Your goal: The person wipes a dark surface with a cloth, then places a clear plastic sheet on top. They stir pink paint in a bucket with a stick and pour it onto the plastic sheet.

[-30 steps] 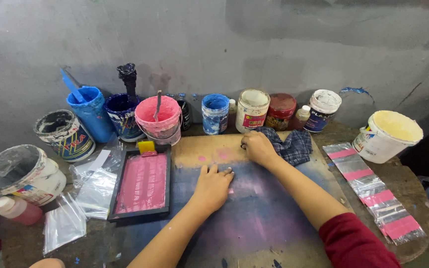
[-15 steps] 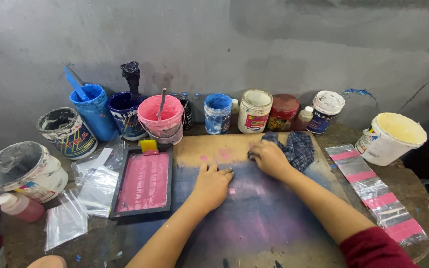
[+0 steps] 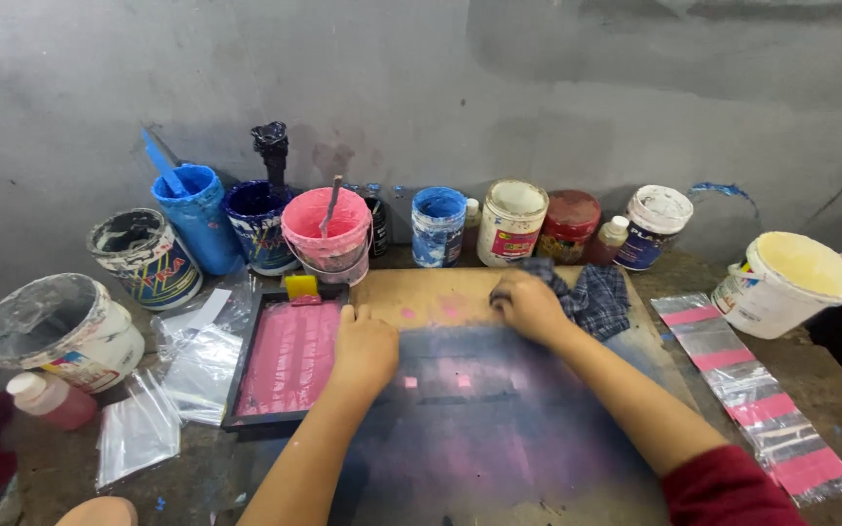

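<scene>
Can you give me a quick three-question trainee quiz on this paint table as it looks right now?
1. True or false: the right hand rests on a dark checked cloth.
2. Which colour coats the framed screen beside the left hand? A) green B) pink C) white
3. Fill in: the pink bucket has a ___ standing in it.

Key: 1 true; 2 B; 3 stick. The left hand lies flat on the stained board, its grip closed on nothing.
</scene>
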